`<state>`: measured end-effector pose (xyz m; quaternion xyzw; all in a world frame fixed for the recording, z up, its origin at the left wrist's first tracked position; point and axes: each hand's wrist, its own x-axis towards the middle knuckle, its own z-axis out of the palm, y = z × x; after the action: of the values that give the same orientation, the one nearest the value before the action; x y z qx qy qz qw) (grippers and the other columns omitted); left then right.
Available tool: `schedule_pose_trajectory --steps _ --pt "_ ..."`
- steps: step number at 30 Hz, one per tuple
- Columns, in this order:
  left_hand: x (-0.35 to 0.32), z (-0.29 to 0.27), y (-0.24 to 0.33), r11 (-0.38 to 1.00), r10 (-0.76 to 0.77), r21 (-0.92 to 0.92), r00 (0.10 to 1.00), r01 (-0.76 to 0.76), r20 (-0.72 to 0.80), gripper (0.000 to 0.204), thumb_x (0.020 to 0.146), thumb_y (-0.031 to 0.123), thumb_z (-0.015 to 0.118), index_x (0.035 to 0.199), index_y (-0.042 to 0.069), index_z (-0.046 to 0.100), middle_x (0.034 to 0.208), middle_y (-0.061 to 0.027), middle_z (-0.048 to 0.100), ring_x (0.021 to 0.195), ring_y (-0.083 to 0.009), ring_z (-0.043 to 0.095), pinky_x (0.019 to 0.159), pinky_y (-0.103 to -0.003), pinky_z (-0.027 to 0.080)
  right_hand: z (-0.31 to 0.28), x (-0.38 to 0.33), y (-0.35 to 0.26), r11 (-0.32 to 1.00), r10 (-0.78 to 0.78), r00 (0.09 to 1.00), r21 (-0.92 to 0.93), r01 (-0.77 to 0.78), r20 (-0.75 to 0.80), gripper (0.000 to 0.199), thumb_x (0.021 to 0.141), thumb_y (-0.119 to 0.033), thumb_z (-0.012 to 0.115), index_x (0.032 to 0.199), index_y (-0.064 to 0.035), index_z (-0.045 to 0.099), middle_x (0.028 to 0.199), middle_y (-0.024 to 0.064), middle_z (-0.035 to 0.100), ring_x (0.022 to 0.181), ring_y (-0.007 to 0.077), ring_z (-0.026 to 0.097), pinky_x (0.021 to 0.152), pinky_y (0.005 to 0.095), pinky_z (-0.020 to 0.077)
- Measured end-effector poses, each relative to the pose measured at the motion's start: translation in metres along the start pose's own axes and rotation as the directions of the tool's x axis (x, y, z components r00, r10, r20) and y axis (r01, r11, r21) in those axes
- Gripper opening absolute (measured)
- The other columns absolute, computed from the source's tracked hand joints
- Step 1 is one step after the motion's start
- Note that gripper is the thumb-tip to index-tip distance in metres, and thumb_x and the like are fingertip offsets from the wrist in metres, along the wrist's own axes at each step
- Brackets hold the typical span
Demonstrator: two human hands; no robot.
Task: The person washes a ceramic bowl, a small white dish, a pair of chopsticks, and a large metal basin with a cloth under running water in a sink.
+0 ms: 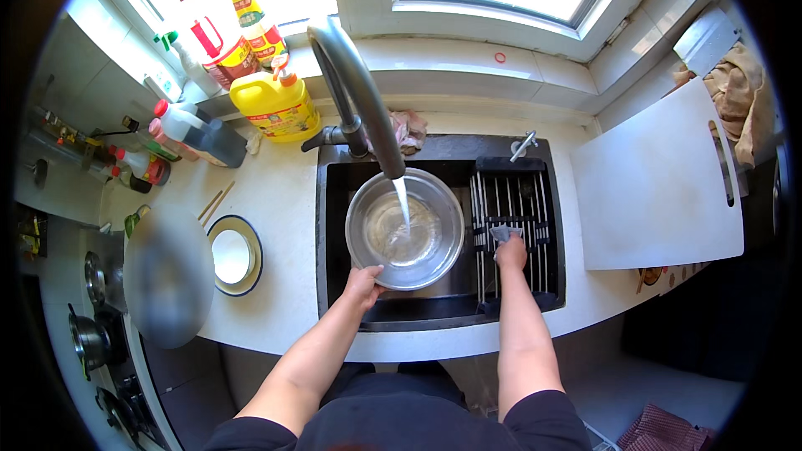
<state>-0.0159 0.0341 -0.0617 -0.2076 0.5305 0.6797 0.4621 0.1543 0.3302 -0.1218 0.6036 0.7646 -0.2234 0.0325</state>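
A round metal basin (449, 215) sits in the dark sink (334, 200), and water runs into it from the grey tap (372, 108). My left hand (362, 286) grips the basin's near-left rim, thumb on the edge. Over the right part of the sink lies a rack of metal bars (493, 267) with black ends. There my right hand (511, 252) is closed on a small grey cloth (504, 234), which rests at the rack's middle.
A white cutting board (660, 192) stands at the right. On the left counter are a white bowl (232, 256) in a plate (255, 238), chopsticks (219, 200) and several bottles. A yellow jug (276, 108) stands behind, and a pink cloth (409, 129) lies behind the tap.
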Motion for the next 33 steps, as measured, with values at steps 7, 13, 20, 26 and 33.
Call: schedule_pose_trajectory --steps 7,13,20,26,33 --pt "-0.005 0.010 -0.002 0.991 0.055 -0.125 0.998 -0.056 -0.005 0.031 0.092 0.015 0.048 0.120 0.003 0.043 0.111 -0.0134 0.056 0.097 -0.0269 0.059 0.076 -0.046 0.052 -0.038 -0.111 -0.100 0.668 -0.607 0.787 0.467 0.579 -0.109 0.018 0.075 -0.003 0.054 0.089 -0.0049 0.064 0.088 0.0139 0.058 0.086 0.0312 0.057 0.077 0.0392 0.0464" --pt "0.004 -0.002 -0.003 0.988 0.148 0.042 0.989 -0.147 -0.020 0.032 0.090 0.005 0.048 0.122 0.002 0.042 0.116 -0.0112 0.053 0.104 -0.0211 0.053 0.082 -0.032 0.048 0.016 -0.178 -0.130 0.505 -0.829 0.403 0.209 0.838 0.388 0.064 0.067 -0.005 0.056 0.129 -0.0067 0.041 0.129 0.0149 0.045 0.125 0.0280 0.038 0.102 0.0552 0.0247" --pt "0.017 -0.030 -0.012 0.844 0.449 0.283 0.889 -0.455 0.089 0.040 0.090 0.004 0.047 0.128 0.010 0.036 0.117 -0.0104 0.051 0.099 -0.0243 0.057 0.068 -0.039 0.055 0.009 -0.112 -0.108 0.231 -0.798 0.428 -0.442 0.867 0.424 0.043 0.079 -0.014 0.053 0.122 -0.0112 0.049 0.133 0.0079 0.042 0.130 0.0241 0.032 0.101 0.0647 0.0171" --pt "0.017 -0.017 -0.011 0.802 0.530 0.322 0.848 -0.503 0.003 0.043 0.083 -0.005 0.048 0.125 0.003 0.041 0.116 -0.0102 0.053 0.101 -0.0205 0.054 0.087 -0.033 0.044 0.059 -0.201 -0.117 0.506 -0.852 0.512 0.419 0.754 0.107 0.060 0.065 -0.003 0.057 0.124 -0.0096 0.046 0.120 0.0126 0.048 0.115 0.0296 0.043 0.098 0.0502 0.0279" --pt "-0.038 -0.009 0.080 0.861 0.012 0.508 0.999 -0.026 0.032 0.051 0.071 0.002 0.054 0.121 0.006 0.043 0.105 -0.0101 0.057 0.090 -0.0253 0.059 0.063 -0.038 0.051 0.035 -0.102 -0.069 0.107 -0.990 0.130 -0.311 0.944 0.055 0.030 0.079 -0.015 0.051 0.107 -0.0130 0.059 0.111 0.0059 0.057 0.109 0.0216 0.051 0.100 0.0606 0.0244"
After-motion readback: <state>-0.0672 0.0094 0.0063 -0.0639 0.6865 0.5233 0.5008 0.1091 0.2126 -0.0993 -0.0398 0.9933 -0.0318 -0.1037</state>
